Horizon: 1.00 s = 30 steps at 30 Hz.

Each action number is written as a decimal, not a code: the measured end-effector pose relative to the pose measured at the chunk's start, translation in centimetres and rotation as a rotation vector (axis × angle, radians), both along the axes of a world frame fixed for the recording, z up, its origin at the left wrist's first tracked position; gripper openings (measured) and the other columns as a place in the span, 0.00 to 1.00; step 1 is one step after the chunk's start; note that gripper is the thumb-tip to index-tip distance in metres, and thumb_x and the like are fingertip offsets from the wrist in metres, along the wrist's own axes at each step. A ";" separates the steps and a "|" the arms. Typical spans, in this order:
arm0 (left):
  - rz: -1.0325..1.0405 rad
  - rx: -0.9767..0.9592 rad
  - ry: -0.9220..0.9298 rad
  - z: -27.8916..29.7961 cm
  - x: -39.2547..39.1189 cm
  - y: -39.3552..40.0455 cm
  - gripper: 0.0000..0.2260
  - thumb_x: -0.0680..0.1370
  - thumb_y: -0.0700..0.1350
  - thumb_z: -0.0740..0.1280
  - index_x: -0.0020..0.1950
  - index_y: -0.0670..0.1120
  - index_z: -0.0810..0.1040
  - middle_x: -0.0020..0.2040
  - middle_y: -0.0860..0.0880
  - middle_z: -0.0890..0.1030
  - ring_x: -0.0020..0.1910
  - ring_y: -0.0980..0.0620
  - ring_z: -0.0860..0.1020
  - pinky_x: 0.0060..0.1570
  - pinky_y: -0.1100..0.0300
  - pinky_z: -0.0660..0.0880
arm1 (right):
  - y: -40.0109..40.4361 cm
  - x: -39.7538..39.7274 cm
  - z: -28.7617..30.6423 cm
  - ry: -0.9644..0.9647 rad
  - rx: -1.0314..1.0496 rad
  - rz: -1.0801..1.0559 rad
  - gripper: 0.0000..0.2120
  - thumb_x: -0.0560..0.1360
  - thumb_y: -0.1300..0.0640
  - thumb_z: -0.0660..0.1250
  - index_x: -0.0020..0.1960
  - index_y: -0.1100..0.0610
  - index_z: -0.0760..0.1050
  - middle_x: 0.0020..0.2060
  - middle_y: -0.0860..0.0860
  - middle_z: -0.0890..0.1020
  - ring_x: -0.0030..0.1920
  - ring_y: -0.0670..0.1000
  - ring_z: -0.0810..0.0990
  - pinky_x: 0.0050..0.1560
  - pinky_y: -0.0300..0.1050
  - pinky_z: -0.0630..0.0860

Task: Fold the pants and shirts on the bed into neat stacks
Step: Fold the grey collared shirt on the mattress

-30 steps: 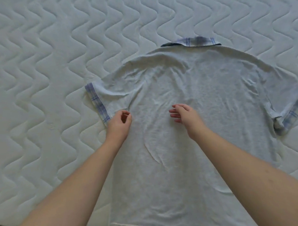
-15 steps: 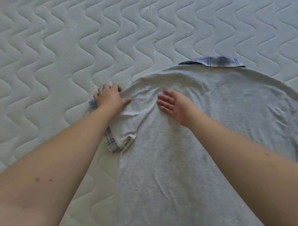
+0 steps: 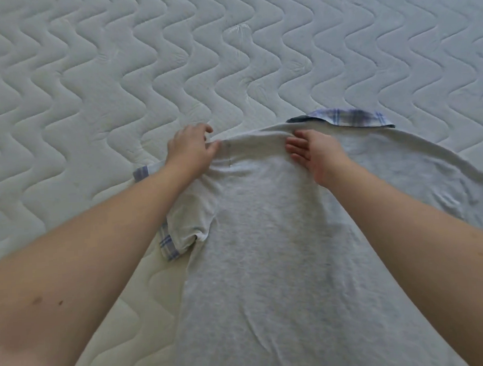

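Note:
A light grey polo shirt (image 3: 265, 237) lies back-up and spread out on the bed, its blue plaid collar (image 3: 348, 118) pointing away from me. The left sleeve (image 3: 189, 226) with its plaid cuff (image 3: 167, 247) lies partly under my left forearm. My left hand (image 3: 190, 153) is at the left shoulder edge, fingers curled over the far side and thumb on top, pinching the fabric. Close to the collar, my right hand (image 3: 315, 152) lies flat on the shirt with straight fingers pointing left. The right sleeve is out of view.
A white quilted mattress (image 3: 92, 78) with a wavy stitch pattern fills the view around the shirt. No other garment is in sight. Both my forearms reach across the lower half of the frame.
Both hands have slid up the shirt from mid-back to the shoulder line. The left hand went from the sleeve to the shoulder edge; the right hand moved beside the collar.

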<state>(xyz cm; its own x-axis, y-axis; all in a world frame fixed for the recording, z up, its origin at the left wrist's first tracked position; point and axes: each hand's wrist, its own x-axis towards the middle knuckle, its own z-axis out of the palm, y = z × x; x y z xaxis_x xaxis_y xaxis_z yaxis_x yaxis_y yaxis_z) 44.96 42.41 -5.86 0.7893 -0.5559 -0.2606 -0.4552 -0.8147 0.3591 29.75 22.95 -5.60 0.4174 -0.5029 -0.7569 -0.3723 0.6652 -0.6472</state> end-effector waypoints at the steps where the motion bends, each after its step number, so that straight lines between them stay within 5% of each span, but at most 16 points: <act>1: -0.008 -0.037 0.041 0.0 -0.4 -1.1 0.18 0.80 0.57 0.63 0.65 0.49 0.75 0.59 0.48 0.79 0.61 0.44 0.75 0.60 0.49 0.71 | -0.1 0.1 -0.3 0.012 0.002 0.006 0.10 0.82 0.58 0.58 0.60 0.58 0.73 0.42 0.51 0.82 0.41 0.46 0.82 0.45 0.37 0.77; 4: 0.020 -0.024 0.137 -0.1 -1.1 -4.3 0.17 0.80 0.59 0.62 0.60 0.50 0.78 0.58 0.48 0.80 0.61 0.45 0.76 0.61 0.48 0.71 | 0.5 0.0 -1.0 -0.033 -0.116 0.141 0.15 0.81 0.62 0.59 0.67 0.60 0.71 0.43 0.51 0.79 0.40 0.44 0.77 0.43 0.35 0.73; 8: 0.042 0.080 0.107 -0.5 -1.2 -6.4 0.09 0.80 0.52 0.65 0.54 0.48 0.79 0.56 0.45 0.81 0.58 0.43 0.76 0.56 0.52 0.72 | 1.3 -0.7 -1.3 -0.039 -0.293 0.529 0.17 0.80 0.59 0.63 0.69 0.52 0.73 0.60 0.49 0.78 0.56 0.45 0.77 0.59 0.39 0.72; 13: 0.057 -0.095 0.108 -0.8 -1.9 -6.4 0.07 0.77 0.37 0.62 0.50 0.48 0.75 0.48 0.48 0.80 0.47 0.46 0.76 0.44 0.57 0.67 | -0.5 -0.2 -0.7 0.093 -0.629 0.329 0.14 0.78 0.63 0.59 0.57 0.53 0.79 0.49 0.46 0.83 0.48 0.47 0.79 0.54 0.40 0.75; 16: 0.027 -0.134 0.120 -1.3 -2.2 -5.8 0.11 0.76 0.35 0.61 0.54 0.48 0.76 0.48 0.49 0.79 0.50 0.46 0.77 0.47 0.57 0.70 | -2.0 -0.3 -0.3 0.152 -0.909 0.374 0.11 0.79 0.57 0.60 0.55 0.51 0.80 0.45 0.42 0.81 0.48 0.44 0.76 0.49 0.35 0.68; 20: -0.015 -0.103 0.175 -2.0 -2.5 -5.7 0.11 0.78 0.39 0.64 0.59 0.48 0.77 0.57 0.46 0.79 0.57 0.45 0.77 0.58 0.52 0.73 | -3.6 1.6 0.1 0.228 -1.071 0.489 0.13 0.81 0.52 0.59 0.56 0.55 0.81 0.52 0.53 0.83 0.54 0.54 0.78 0.50 0.43 0.69; 24: -0.011 -0.131 0.204 -2.5 -2.2 -5.2 0.09 0.78 0.41 0.66 0.58 0.47 0.78 0.57 0.47 0.80 0.57 0.46 0.77 0.56 0.58 0.71 | -5.1 3.7 1.6 0.328 -1.143 0.639 0.14 0.81 0.48 0.61 0.59 0.54 0.80 0.60 0.54 0.77 0.61 0.55 0.75 0.55 0.45 0.68; 30: 0.030 -0.143 0.283 -2.5 -1.3 -5.4 0.06 0.79 0.49 0.66 0.52 0.48 0.79 0.47 0.49 0.81 0.47 0.49 0.77 0.46 0.61 0.68 | -6.4 5.0 2.7 0.679 -0.965 1.042 0.19 0.78 0.45 0.66 0.59 0.58 0.80 0.58 0.57 0.80 0.58 0.58 0.78 0.51 0.45 0.72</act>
<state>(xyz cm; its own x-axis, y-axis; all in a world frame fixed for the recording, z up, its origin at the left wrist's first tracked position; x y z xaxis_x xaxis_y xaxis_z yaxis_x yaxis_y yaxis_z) 43.71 37.00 -8.37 0.7135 -0.5801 -0.3930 -0.2973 -0.7585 0.5799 34.74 16.58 -2.86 0.6039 -0.6075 -0.5160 -0.7717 -0.6077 -0.1877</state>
